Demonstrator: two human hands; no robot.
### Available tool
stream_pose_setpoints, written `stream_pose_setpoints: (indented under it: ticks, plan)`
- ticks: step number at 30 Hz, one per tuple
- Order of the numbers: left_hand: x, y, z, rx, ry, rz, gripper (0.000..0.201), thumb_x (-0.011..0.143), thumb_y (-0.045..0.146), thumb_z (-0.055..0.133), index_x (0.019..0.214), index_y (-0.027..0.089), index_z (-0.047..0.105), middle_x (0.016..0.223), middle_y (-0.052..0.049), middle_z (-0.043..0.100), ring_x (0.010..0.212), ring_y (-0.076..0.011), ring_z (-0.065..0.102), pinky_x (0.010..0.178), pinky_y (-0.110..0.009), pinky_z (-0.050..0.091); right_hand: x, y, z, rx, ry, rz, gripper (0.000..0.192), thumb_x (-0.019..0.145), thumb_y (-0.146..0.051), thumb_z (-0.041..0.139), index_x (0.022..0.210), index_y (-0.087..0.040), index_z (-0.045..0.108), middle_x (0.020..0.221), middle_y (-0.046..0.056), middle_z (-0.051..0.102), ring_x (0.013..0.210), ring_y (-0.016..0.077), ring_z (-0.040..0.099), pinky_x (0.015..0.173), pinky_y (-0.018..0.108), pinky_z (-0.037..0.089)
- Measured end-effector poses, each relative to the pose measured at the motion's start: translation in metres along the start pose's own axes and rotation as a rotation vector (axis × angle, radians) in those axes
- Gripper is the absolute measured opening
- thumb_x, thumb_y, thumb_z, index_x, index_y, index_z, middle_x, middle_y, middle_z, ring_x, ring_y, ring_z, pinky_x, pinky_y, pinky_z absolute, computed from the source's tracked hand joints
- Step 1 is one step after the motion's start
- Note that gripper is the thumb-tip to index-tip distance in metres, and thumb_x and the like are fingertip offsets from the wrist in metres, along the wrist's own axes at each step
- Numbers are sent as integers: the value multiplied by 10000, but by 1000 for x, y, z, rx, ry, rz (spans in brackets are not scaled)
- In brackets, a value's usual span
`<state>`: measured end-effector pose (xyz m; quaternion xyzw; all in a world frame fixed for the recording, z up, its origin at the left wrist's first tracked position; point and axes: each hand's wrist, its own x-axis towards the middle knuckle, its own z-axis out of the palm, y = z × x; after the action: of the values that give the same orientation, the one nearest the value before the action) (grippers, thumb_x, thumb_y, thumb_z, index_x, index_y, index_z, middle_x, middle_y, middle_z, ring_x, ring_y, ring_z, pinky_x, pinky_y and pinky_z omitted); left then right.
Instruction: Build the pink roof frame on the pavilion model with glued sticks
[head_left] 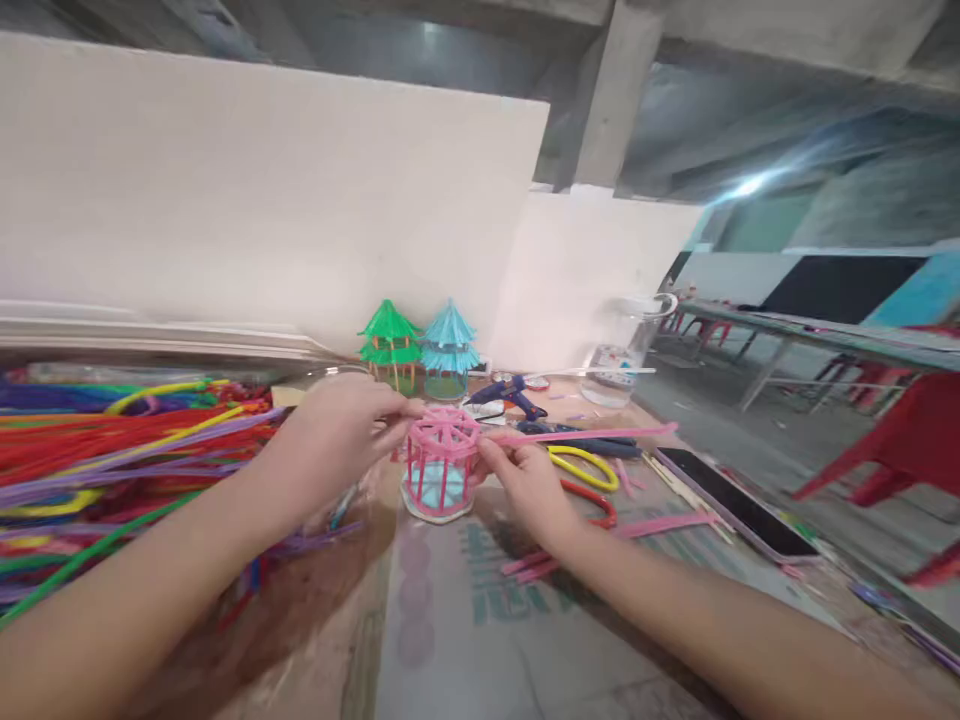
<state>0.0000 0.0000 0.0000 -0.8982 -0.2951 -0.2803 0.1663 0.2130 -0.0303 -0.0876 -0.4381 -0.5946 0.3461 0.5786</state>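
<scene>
A small round pavilion frame (442, 478) of pink pipe cleaners stands upright on the table, with red-pink posts, a spoked top ring and a pale blue floor. My left hand (349, 425) is closed at the left side of its top ring, fingertips pinching the rim. On the other side my right hand (525, 485) pinches a pink pipe cleaner (600, 434) against the ring. The long free end of that pipe cleaner sticks out to the right. My fingers partly cover both edges of the ring.
Behind stand a green pavilion (388, 345) and a blue pavilion (448, 350), near a glue gun (508, 393). Colourful pipe cleaners (150, 450) pile up at left. Yellow-handled pliers (585, 467), a phone (735, 500) and a clear jug (619, 350) lie or stand at right.
</scene>
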Motion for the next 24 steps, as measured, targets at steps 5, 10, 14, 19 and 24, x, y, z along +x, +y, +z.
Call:
stream_pose_setpoints:
  ticks: [5, 10, 14, 19, 24]
  plan:
    - [-1, -1, 6, -23, -16, 8, 167, 904, 204, 575, 849, 181, 732, 759, -37, 696, 729, -205, 625, 652, -291, 420, 0, 0, -2, 9, 13, -25, 423, 812, -595, 618, 651, -205, 622, 560, 18, 656, 587, 196, 646, 678, 330, 530]
    - [-2, 0, 19, -46, -22, 96, 169, 892, 147, 575, 975, 173, 719, 922, -70, 695, 850, -212, 637, 747, -310, 470, 1, 5, -3, 53, 32, -39, 406, 801, -621, 630, 758, -219, 590, 558, -13, 632, 563, 193, 639, 623, 327, 530]
    - [-2, 1, 23, -74, -53, 102, 68, 877, 211, 660, 879, 160, 706, 860, -55, 708, 831, -209, 655, 737, -305, 479, 1, 6, -4, 74, 26, -53, 412, 806, -628, 627, 750, -223, 578, 546, -25, 612, 540, 174, 620, 601, 306, 526]
    - [-3, 4, 24, -86, -29, 125, 71, 875, 223, 677, 853, 163, 709, 856, -53, 713, 809, -199, 660, 718, -292, 477, 0, 6, -5, 67, 3, -63, 404, 819, -615, 624, 766, -218, 573, 548, -30, 614, 532, 162, 613, 600, 298, 520]
    - [-3, 7, 25, -77, -25, 123, 115, 884, 213, 652, 788, 166, 697, 819, -44, 699, 766, -181, 644, 691, -273, 458, -2, 6, -6, 38, 7, -42, 407, 819, -609, 630, 773, -209, 576, 553, -23, 629, 554, 168, 634, 622, 302, 523]
